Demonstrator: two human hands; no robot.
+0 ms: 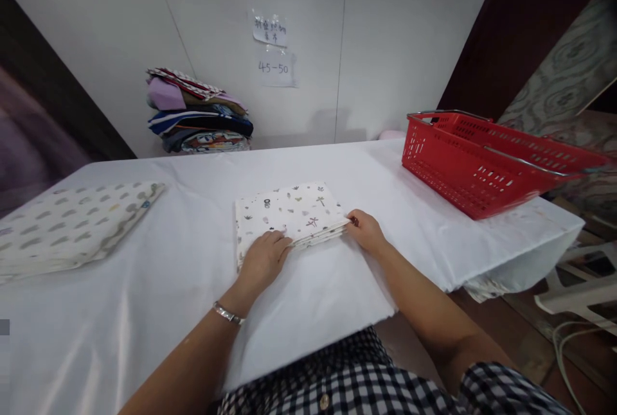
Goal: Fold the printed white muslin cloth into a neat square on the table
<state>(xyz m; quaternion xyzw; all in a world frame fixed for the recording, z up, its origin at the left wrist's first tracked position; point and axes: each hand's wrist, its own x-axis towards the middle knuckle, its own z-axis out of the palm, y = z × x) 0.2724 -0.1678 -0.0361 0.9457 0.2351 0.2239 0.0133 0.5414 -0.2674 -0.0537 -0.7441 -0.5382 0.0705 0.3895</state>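
Head camera: we are looking down at a table draped in a white cloth (pixel 337 286), and our two hands are working at a folded white printed fabric (pixel 289 212) lying flat near the middle of it, just ahead of us. Our left hand (pixel 263 262) is resting palm down on the fabric's near edge, fingers spread flat and pressing rather than gripping. Our right hand (pixel 366 230) is touching the fabric's near right corner, fingertips pinching the stacked layers there (how firmly, we cannot tell). A silver bracelet (pixel 227 313) is sitting on the left wrist. Well to the left, another folded fabric with grey dots (pixel 67 225) is lying on the cloth. A red plastic basket (pixel 477 167) is standing at the table's right end, and a pile of folded coloured fabrics (pixel 197 113) is leaning against the back wall, below two paper notes (pixel 272 49).
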